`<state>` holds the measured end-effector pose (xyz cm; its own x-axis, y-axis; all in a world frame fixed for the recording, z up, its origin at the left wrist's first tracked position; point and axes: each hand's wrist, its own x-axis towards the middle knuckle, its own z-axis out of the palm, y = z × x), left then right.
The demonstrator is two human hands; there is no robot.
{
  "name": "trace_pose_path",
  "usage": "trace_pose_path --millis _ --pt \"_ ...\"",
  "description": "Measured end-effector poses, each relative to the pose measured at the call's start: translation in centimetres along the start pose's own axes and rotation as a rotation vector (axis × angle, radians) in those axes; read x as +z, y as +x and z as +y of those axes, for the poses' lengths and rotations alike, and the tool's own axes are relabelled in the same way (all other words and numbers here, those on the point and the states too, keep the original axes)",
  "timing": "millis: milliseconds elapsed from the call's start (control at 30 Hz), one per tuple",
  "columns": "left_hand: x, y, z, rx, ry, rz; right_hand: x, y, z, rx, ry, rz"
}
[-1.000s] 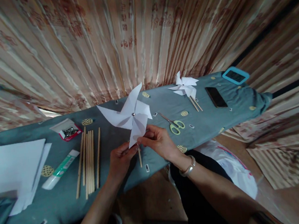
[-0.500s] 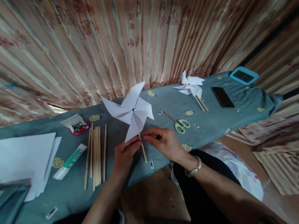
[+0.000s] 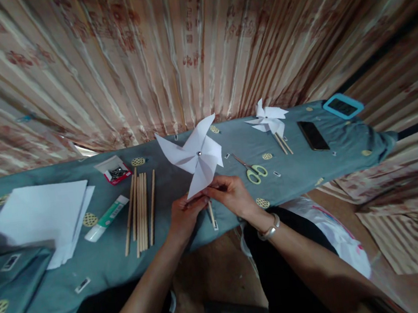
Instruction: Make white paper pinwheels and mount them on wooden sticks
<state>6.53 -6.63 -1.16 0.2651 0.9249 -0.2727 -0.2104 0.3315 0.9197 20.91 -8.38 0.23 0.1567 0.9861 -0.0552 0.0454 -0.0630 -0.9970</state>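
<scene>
Facing up toward the camera, a white paper pinwheel point(image 3: 194, 159) is hovering over the teal patterned cloth point(image 3: 291, 177), left of the green-handled scissors point(image 3: 248, 167), its wooden stick point(image 3: 212, 214) running down toward the wearer, the lower end slanting slightly right. The left hand point(image 3: 186, 215) is clamping the stick just below the sails between thumb and fingers. The right hand point(image 3: 232, 194), a silver bangle point(image 3: 270, 227) circling its wrist, is pressing thumb and fingers together at the same spot, though whether on wood or paper it is impossible to tell. Four curved, sharp-tipped sails are spreading from a shiny metal pin, soft shadows filling their folds. The lowest sail is covering the upper stick and some fingertips. Farther left of the scissors, loose wooden rods point(image 3: 142, 213) are lying side by side; beyond these, an opened box of small metal pieces point(image 3: 117, 173), a white-and-green tube point(image 3: 108, 217) and white paper sheets point(image 3: 40, 210) are resting. Right of the scissors and farther back, another white pinwheel point(image 3: 267, 119) is lying near the curtain point(image 3: 142, 48), two stick ends showing. Farther right of the scissors, a dark smartphone point(image 3: 313, 135) and a blue-framed digital display point(image 3: 343, 106) are sitting.
</scene>
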Motion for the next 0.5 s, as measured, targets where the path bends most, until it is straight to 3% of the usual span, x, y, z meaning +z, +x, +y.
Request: trace_pose_path --millis 267,500 --pt "0.1 0.0 -0.6 -0.032 -0.023 -0.042 -0.4 0.7 -1.5 0.063 0.156 0.043" --pt "0.7 -0.7 -0.8 -0.103 0.086 -0.120 -1.4 1.2 -2.3 0.064 0.104 0.138"
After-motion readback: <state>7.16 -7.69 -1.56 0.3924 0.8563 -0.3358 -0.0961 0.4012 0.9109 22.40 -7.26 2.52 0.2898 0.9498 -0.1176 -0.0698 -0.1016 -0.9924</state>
